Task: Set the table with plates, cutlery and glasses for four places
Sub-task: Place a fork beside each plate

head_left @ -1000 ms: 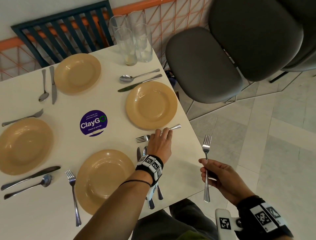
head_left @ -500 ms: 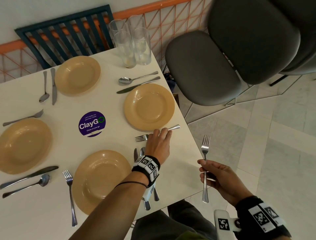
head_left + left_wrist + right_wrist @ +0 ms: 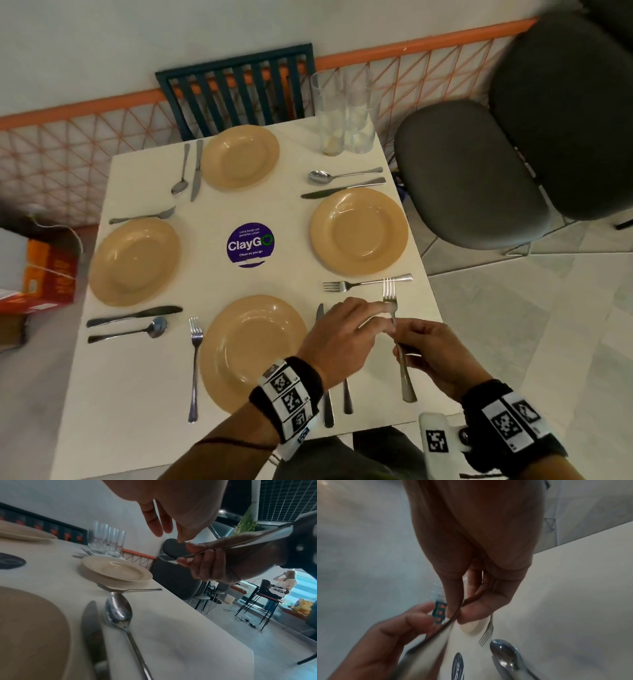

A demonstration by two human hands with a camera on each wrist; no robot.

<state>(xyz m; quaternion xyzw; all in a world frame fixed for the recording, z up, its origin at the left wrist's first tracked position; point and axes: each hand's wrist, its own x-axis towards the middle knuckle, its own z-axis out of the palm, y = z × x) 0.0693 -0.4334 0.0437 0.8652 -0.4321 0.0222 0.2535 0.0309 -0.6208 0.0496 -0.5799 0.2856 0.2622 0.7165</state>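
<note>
My right hand (image 3: 435, 353) pinches a steel fork (image 3: 404, 373) by its handle, tines pointing away, over the near right part of the white table (image 3: 137, 411). My left hand (image 3: 342, 332) reaches across to the fork's neck; in the left wrist view its fingers (image 3: 154, 520) hang straight just above the fork, apart from it. Four tan plates are laid out, the near plate (image 3: 253, 353) with a knife (image 3: 92, 622) and spoon (image 3: 118, 609) on its right, partly hidden under my left arm. Several glasses (image 3: 346, 113) stand together at the far right corner.
A second fork (image 3: 366, 283) lies flat just beyond my hands, beside the right plate (image 3: 359, 231). A grey chair (image 3: 462, 171) stands right of the table, a blue slatted chair (image 3: 239, 89) behind it. On the floor at the left sits an orange box (image 3: 44, 274).
My left hand let go of the fork lying by the right plate and drew back towards me. My right hand carried its fork from beyond the table edge to above the table, meeting the left.
</note>
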